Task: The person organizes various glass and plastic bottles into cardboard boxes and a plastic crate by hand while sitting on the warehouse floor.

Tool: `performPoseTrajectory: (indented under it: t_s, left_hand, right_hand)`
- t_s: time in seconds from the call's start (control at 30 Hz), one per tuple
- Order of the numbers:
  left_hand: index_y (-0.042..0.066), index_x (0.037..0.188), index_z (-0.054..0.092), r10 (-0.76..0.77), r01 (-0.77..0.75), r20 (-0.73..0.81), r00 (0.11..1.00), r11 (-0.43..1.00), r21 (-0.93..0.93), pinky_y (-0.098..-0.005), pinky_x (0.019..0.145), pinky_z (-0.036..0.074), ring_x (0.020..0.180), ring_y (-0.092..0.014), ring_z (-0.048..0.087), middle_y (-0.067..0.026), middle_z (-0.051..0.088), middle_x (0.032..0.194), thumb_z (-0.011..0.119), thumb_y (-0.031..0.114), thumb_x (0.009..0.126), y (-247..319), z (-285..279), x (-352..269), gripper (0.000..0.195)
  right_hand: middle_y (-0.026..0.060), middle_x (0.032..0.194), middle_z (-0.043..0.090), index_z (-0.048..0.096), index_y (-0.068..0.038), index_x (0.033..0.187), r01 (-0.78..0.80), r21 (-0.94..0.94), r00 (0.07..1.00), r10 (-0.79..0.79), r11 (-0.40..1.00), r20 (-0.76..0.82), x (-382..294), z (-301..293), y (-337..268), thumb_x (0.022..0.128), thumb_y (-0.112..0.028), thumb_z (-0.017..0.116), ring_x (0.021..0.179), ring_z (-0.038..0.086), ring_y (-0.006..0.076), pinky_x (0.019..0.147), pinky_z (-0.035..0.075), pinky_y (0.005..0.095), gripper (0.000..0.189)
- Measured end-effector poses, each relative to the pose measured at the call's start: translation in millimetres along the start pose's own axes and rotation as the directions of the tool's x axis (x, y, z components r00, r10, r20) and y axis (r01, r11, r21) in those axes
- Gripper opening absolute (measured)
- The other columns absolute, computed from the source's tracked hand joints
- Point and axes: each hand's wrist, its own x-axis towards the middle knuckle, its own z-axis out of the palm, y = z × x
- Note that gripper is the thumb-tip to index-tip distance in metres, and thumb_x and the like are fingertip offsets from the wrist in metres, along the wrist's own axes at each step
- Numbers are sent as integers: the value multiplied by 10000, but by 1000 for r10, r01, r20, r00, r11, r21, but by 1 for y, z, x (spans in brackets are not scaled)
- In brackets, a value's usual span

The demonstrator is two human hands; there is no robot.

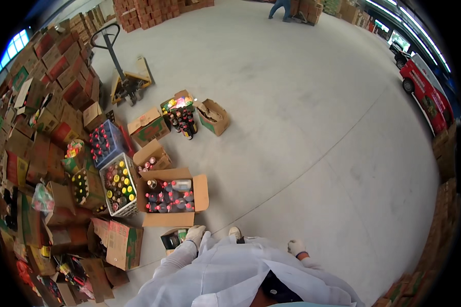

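Note:
My left hand (195,233), in a white work glove, is at the right edge of a small open carton (167,241). Dark-capped jars or bottles and a green-labelled container (182,235) show inside it. My sleeve covers part of this carton, and my fingers' hold on its edge is unclear. Off to the right, my gloved right hand (296,247) hangs over the floor with its fingers curled and nothing visible in it. In front of my left hand stands a large open cardboard box (201,192) of dark bottles with red caps (171,197).
A white crate (132,209) and a blue crate (119,140) hold bottles. Piled cartons (34,153) line the left side. Loose bottles (186,124) stand between boxes. Farther off are a yellow pallet jack (128,82), a person (280,8) beside stacked cartons, and a red vehicle (426,90).

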Motion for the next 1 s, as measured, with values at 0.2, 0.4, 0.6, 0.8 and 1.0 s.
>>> performPoseTrajectory:
  t_s: [0.2,0.4,0.6,0.8,1.0]
  left_hand:
    - [26,1068,590,-245,286,151,958,764,-579,-343,596,537,661,-233,644,-149,656,888,562,246,861,124,4,54,304]
    - [21,1039,586,-293,281,99,951,684,-673,-359,576,530,655,-253,640,-165,650,844,559,221,860,131,21,76,270]
    - [85,895,618,177,-171,43,983,819,548,-441,712,468,831,-352,606,-187,634,858,588,207,757,44,58,71,187]
    - [126,870,655,138,-67,-168,976,928,367,-435,693,478,777,-361,617,-173,644,794,571,246,773,4,111,57,176]
    - [113,844,652,-92,131,-216,972,976,173,-424,672,480,751,-342,620,-160,644,767,582,227,765,31,127,63,156]
  right_hand:
    - [141,874,664,670,-57,944,99,-540,988,-17,836,155,10,-38,9,815,-221,497,753,643,279,679,517,410,271]
    - [151,950,669,668,-75,957,213,-714,975,-98,666,200,124,-88,-2,833,-239,486,867,653,319,764,514,427,275]
    - [141,738,665,670,-36,939,243,-429,943,-316,870,-107,267,-161,-99,816,-221,520,600,645,267,595,527,373,267]
    - [183,926,639,642,-34,1024,472,-478,868,-485,741,106,260,-159,-280,806,-261,484,824,609,321,755,488,405,353]
    - [189,1139,593,627,-63,1093,644,-567,764,-474,514,438,252,-92,-377,824,-306,453,1079,541,349,935,421,412,403]
